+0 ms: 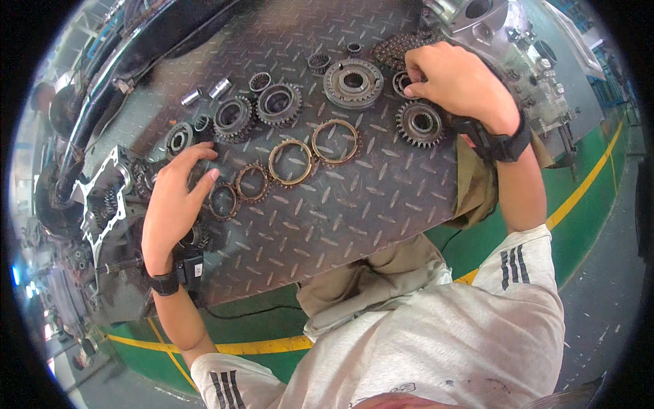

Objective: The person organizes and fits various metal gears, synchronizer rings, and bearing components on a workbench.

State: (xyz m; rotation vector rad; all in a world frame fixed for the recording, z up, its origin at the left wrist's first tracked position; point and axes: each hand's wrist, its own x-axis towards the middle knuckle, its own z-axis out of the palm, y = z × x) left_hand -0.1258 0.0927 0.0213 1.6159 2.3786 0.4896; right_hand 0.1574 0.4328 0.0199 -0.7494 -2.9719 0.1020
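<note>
My left hand (176,201) rests at the left of the metal-plate table, thumb and fingers apart, holding nothing. Its fingertips are close to a small toothed hub (179,138) and the smallest synchronizer ring (223,201). At the back right, my right hand (455,83) curls its thumb and fingers onto a bearing ring (400,84), partly hidden by them. Just below that hand lies a gear (420,123). To its left sits a large synchronizer hub (353,82). Further left are two toothed gears (278,104). Several brass synchronizer rings, including a large one (336,142), lie in a row in front.
Needle bearings (259,82) and metal sleeves (219,88) line the table's back. An open housing (102,198) stands at the left, a larger casing (524,75) at the back right. A chain-like heap (402,49) lies beside that casing. A cable (252,313) hangs below the table's front edge.
</note>
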